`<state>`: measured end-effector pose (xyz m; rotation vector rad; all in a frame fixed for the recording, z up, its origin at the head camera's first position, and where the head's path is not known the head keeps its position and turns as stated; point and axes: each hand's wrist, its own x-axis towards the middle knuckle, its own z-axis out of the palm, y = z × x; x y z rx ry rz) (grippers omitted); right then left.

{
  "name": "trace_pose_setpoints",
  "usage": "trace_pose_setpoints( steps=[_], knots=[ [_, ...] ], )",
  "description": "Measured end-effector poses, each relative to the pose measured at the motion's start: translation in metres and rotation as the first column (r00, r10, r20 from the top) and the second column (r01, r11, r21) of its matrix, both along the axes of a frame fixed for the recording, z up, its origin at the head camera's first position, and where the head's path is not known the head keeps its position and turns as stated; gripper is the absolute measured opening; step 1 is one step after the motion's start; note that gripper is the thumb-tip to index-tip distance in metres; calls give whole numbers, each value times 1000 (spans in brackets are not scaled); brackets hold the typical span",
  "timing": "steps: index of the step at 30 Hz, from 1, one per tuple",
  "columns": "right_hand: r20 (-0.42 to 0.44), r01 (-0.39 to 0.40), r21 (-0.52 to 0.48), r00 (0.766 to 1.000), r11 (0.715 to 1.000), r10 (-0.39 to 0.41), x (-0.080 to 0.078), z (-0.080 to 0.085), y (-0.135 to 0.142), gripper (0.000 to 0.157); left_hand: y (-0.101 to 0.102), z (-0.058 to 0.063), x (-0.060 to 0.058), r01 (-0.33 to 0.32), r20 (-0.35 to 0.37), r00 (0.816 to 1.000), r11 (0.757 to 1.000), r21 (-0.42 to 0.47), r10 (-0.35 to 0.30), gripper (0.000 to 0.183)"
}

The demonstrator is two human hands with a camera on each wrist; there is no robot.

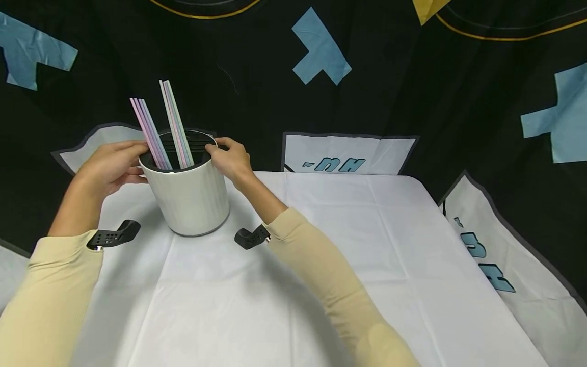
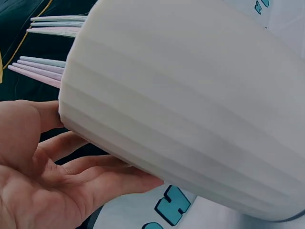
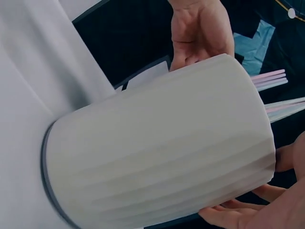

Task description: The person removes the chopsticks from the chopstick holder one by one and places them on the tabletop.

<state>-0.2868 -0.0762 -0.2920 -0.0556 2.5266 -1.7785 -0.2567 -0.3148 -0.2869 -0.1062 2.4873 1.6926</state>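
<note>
A white round utensil holder [image 1: 190,199] with fluted sides stands on the white-covered table. Its black slotted insert [image 1: 199,145] shows at the top. Two bundles of slim pastel chopsticks rise from it: a pink-to-blue bundle [image 1: 149,130] on the left, a paler bundle [image 1: 176,122] nearer the middle. My left hand [image 1: 112,163] grips the left of the rim, thumb at the top edge and fingers along the wall in the left wrist view. On the opposite side, my right hand [image 1: 231,158] holds the rim, its fingers reaching around the wall [image 3: 157,143].
White cloth covers the table [image 1: 344,265], its far edge just behind the holder. A black curtain [image 1: 257,92] with blue tape pieces [image 1: 321,48] hangs behind. Printed white flaps [image 1: 348,155] hang past the table's edges.
</note>
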Motion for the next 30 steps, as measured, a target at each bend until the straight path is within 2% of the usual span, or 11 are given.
trace_pose_setpoints(
  steps=[4, 10, 17, 20, 30],
  knots=[
    [-10, 5, -8, 1000, 1000, -6, 2, 4, 8, 34, 8, 2, 2, -2, -2, 1000, 1000, 17, 2, 75],
    [8, -40, -36, 999, 999, 40, 0, 3, 33, 38, 29, 2, 3, 14, 1, 1000, 1000, 10, -14, 74],
    [16, -98, -17, 995, 995, 99, 1, -4, 70, 43, 62, -2, 4, 25, 4, 1000, 1000, 11, -25, 70],
    [19, -111, -44, 993, 993, 112, 3, -6, 86, 45, 77, -3, 6, 27, 3, 1000, 999, 22, -27, 69],
    [29, -119, -52, 992, 992, 120, 11, -6, 144, 48, 125, -3, 8, 64, 3, 998, 996, 68, -64, 63]
  ],
)
